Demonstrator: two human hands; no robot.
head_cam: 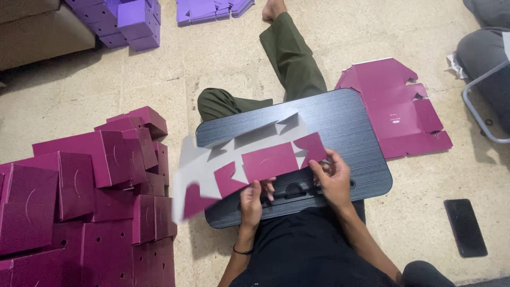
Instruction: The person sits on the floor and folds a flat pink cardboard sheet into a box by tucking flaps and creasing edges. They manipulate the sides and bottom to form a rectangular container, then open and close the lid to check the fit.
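Gripping a flat magenta-and-grey box blank (249,165), left hand (252,199) and right hand (333,178) closed.

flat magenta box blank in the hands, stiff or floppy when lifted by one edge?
Probably light and semi-stiff: the box blank is thin die-cut card, held by the left hand and right hand at one edge. Its flaps likely hinge and droop along creases; the far end looks motion-blurred.
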